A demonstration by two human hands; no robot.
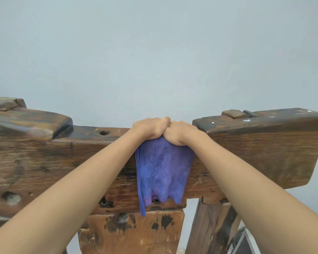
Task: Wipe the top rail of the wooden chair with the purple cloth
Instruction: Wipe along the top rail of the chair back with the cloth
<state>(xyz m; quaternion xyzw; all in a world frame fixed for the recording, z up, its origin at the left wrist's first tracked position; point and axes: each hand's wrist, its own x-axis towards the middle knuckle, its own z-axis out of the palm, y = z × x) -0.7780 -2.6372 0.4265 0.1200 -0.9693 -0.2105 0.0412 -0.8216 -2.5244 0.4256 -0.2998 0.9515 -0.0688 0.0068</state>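
The purple cloth [162, 167] is draped over the low middle section of the wooden chair's top rail [92, 143], its free end hanging down the near face of the rail in loose folds. Both hands sit side by side on top of it, touching each other. The left hand [149, 127] curls its fingers over the far edge of the rail, gripping the cloth's left part. The right hand [180, 132] does likewise, clutching the cloth's right part. A raised wooden block [261, 121] stands just right of the hands, another block [29, 120] well to the left. Behind is a pale wall [154, 43].
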